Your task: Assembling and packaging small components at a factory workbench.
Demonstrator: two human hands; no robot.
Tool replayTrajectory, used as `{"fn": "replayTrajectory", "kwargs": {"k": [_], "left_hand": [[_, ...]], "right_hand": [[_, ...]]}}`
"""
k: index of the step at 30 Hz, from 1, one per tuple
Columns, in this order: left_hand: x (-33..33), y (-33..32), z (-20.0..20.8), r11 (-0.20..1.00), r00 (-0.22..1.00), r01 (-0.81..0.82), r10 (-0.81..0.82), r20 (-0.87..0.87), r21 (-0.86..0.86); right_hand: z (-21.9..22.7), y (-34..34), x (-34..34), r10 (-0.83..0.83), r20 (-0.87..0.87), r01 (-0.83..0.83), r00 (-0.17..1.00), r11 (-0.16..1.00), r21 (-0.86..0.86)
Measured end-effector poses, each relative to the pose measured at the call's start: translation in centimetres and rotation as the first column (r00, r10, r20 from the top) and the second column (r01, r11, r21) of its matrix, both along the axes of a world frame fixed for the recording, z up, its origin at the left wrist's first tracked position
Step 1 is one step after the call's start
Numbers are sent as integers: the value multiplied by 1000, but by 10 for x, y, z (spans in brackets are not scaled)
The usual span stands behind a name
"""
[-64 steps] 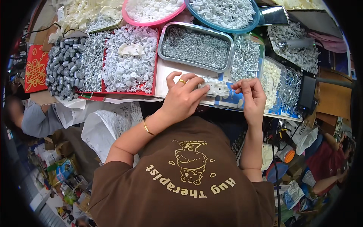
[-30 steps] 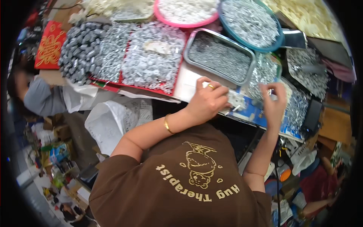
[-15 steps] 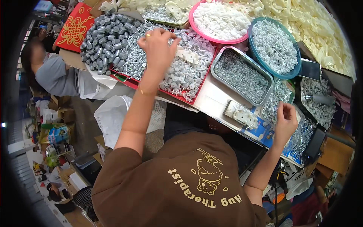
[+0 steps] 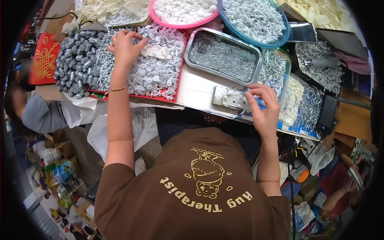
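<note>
My left hand (image 4: 127, 47) is over the red tray (image 4: 173, 99), its fingers bent and thumb and forefinger close together. Beneath it the silver metal pieces (image 4: 105, 60) meet the white round-headed plastic pieces (image 4: 155, 74). Whatever lies between those fingertips is too small to make out. My right hand (image 4: 265, 109) is pinched beside a small block bearing a white plastic piece with holes (image 4: 235, 101). A thin shiny rod (image 4: 239, 115) shows just below the thumb; whether the hand grips it, I cannot tell.
Grey cylinders (image 4: 78, 60) are heaped left of the tray. A metal tray of small pins (image 4: 224, 56), a pink basin (image 4: 188, 25) and a teal basin (image 4: 289, 34) stand farther back. At right are a phone (image 4: 302, 33) and more trays. A person in grey (image 4: 44, 114) sits at left.
The view has shifted, so the table sits farther left and higher. My right hand has come from the right-hand trays to the block. My left hand stays over the red tray.
</note>
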State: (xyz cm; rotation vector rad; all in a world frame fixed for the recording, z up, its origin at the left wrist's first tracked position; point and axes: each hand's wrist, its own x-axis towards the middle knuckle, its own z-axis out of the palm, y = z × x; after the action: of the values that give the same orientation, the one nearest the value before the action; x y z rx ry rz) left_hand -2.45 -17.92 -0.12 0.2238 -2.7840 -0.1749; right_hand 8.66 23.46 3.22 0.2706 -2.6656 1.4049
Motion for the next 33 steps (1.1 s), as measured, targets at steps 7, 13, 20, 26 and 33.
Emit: {"fn": "replayTrajectory", "kwargs": {"k": [7, 13, 20, 26, 33], "left_hand": [[23, 14, 16, 898, 977, 209, -172, -128, 387], [53, 87, 34, 515, 928, 373, -187, -324, 772], [85, 177, 32, 165, 779, 399, -580, -239, 902], [99, 220, 10, 391, 671, 595, -722, -166, 702], [107, 234, -3, 479, 725, 601, -664, -183, 640]], "right_hand": [[-13, 8, 9, -1, -99, 9, 995, 997, 83], [-21, 4, 17, 143, -337, -69, 931, 973, 222], [24, 11, -2, 109, -154, -81, 982, 981, 175], [3, 34, -83, -279, -220, 289, 935, 957, 13], [9, 46, -169, -297, -346, 455, 890, 630, 629]]}}
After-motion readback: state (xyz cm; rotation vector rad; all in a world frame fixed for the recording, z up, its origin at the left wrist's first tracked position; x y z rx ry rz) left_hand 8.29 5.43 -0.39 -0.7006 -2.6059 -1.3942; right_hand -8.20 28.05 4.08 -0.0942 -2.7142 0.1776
